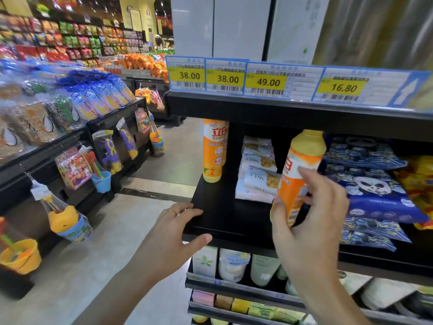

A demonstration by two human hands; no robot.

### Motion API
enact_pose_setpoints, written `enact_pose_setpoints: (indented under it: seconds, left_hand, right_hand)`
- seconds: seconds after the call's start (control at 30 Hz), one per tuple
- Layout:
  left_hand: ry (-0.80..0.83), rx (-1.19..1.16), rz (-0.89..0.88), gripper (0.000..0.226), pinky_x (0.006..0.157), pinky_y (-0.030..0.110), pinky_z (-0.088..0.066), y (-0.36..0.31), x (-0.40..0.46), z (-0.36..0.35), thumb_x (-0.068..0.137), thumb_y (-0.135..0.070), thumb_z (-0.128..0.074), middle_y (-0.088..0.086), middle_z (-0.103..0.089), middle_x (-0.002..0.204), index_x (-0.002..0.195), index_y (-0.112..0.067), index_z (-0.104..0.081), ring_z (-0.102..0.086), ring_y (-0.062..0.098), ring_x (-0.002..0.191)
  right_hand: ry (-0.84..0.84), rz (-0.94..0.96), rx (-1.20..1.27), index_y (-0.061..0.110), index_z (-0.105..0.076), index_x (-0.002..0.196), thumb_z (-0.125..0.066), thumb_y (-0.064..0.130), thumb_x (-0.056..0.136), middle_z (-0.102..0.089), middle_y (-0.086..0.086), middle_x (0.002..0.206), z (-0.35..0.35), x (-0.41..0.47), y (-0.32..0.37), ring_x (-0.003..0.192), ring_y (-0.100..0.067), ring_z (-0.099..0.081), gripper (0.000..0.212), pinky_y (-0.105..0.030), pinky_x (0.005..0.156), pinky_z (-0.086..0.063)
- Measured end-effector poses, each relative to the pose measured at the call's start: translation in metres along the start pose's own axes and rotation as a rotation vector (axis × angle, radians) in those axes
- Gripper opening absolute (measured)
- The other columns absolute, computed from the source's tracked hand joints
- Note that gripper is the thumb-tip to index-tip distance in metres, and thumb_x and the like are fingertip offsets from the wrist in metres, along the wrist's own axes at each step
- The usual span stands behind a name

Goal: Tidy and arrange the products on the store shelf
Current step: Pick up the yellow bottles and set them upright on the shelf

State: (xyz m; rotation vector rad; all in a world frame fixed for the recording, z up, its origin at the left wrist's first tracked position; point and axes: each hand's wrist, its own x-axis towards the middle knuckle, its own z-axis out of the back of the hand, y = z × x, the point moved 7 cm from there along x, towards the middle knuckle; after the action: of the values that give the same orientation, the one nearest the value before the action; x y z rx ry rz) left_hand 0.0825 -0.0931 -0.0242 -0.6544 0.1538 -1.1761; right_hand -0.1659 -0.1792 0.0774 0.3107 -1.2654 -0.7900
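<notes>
The orange bottle [298, 174] looks stiff, smooth plastic, likely heavy with liquid and a little slippery, so its lower body is the sensible place to hold. The right hand [311, 221] grips it there, fingers wrapped round, tilted above the shelf [225, 216], right of a second orange bottle [212, 151]. The left hand [171, 235] rests open-fingered on the shelf's front corner.

The right hand [311, 221] covers the lower label of a tilted orange plastic detergent bottle with a yellow cap [298, 174], while the black shelf board above [293, 113] hides the cap of a second, upright orange bottle [213, 151]. Yellow snack bags [419, 184] run off the right edge. Small print on the blue-framed price tags [283, 79] is too blurred to read.
</notes>
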Motion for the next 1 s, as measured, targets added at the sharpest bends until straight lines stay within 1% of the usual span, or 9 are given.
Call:
enact_pose_setpoints:
  seconds: [0.07,0.17,0.23,0.33,0.47,0.6,0.77,0.87,1.0]
  left_hand:
    - [-0.011,-0.008,0.004,0.064,0.105,0.018,-0.035,0.007,0.002,0.003,0.088,-0.063,-0.069,-0.022,-0.041,0.150,0.146,-0.041,-0.051,-0.034,-0.003,0.131]
    - [-0.003,-0.008,0.008,0.066,0.108,0.021,-0.036,0.014,0.004,0.005,0.087,-0.066,-0.068,-0.026,-0.039,0.151,0.146,-0.044,-0.050,-0.034,-0.002,0.137]
    - [0.006,-0.021,-0.015,0.065,0.109,0.020,-0.037,0.015,0.004,0.005,0.087,-0.065,-0.069,-0.028,-0.039,0.149,0.146,-0.044,-0.050,-0.035,-0.004,0.136]
    - [0.017,-0.056,-0.051,0.063,0.114,0.023,-0.038,0.014,0.007,0.006,0.088,-0.059,-0.072,-0.027,-0.041,0.150,0.145,-0.042,-0.053,-0.037,-0.004,0.138]
    - [0.066,-0.074,-0.036,0.066,0.115,0.029,-0.043,0.019,0.009,0.005,0.087,-0.065,-0.070,-0.029,-0.037,0.154,0.147,-0.045,-0.050,-0.041,-0.003,0.139]
    - [0.099,-0.060,-0.021,0.068,0.114,0.032,-0.045,0.023,0.009,0.005,0.085,-0.072,-0.066,-0.036,-0.032,0.154,0.148,-0.051,-0.047,-0.040,-0.006,0.139]
    - [0.105,-0.079,-0.002,0.068,0.113,0.033,-0.046,0.024,0.009,0.008,0.084,-0.074,-0.067,-0.041,-0.031,0.152,0.146,-0.054,-0.048,-0.038,-0.008,0.140]
    - [0.112,-0.100,0.002,0.068,0.113,0.031,-0.044,0.023,0.007,0.006,0.085,-0.073,-0.066,-0.044,-0.028,0.152,0.147,-0.055,-0.046,-0.035,-0.011,0.139]
    - [0.137,-0.106,-0.002,0.074,0.114,0.031,-0.042,0.021,0.004,0.003,0.081,-0.081,-0.060,-0.046,-0.024,0.154,0.149,-0.057,-0.042,-0.032,-0.012,0.142]
  right_hand:
    - [0.005,0.086,0.022,0.019,-0.057,0.129,-0.068,0.015,0.088,-0.045,0.005,0.124,-0.008,-0.005,0.011,0.112,-0.017,-0.049,0.042,-0.032,0.096,-0.046]
    - [0.191,0.058,0.143,0.028,-0.059,0.121,-0.067,0.018,0.092,-0.054,0.014,0.107,-0.040,-0.003,0.018,0.100,-0.007,-0.059,0.031,-0.013,0.085,-0.046]
    - [0.368,-0.013,0.155,0.035,-0.056,0.126,-0.069,0.023,0.093,-0.055,0.023,0.111,-0.071,-0.003,0.019,0.105,-0.003,-0.059,0.037,-0.015,0.084,-0.051]
    - [0.477,-0.136,0.172,0.036,-0.050,0.138,-0.074,0.026,0.092,-0.053,0.017,0.127,-0.113,0.005,0.014,0.112,-0.001,-0.056,0.053,-0.027,0.092,-0.055]
    - [0.499,-0.313,0.135,0.033,-0.030,0.154,-0.078,0.033,0.089,-0.043,0.006,0.142,-0.161,0.035,0.004,0.128,-0.013,-0.050,0.081,-0.035,0.106,-0.048]
    - [0.410,-0.370,0.072,0.029,-0.017,0.161,-0.074,0.036,0.090,-0.036,-0.001,0.156,-0.193,0.064,-0.005,0.141,-0.021,-0.040,0.092,-0.029,0.104,-0.034]
    - [0.413,-0.404,-0.005,0.030,-0.019,0.158,-0.075,0.037,0.089,-0.045,0.000,0.150,-0.221,0.075,-0.016,0.136,-0.024,-0.047,0.089,-0.037,0.100,-0.039]
    - [0.387,-0.409,-0.010,0.027,-0.033,0.148,-0.074,0.037,0.090,-0.056,0.001,0.137,-0.224,0.072,-0.019,0.126,-0.026,-0.057,0.071,-0.035,0.086,-0.038]
    - [0.401,-0.368,-0.044,0.029,-0.034,0.146,-0.074,0.042,0.089,-0.058,0.003,0.133,-0.215,0.064,-0.010,0.122,-0.024,-0.058,0.070,-0.034,0.086,-0.038]
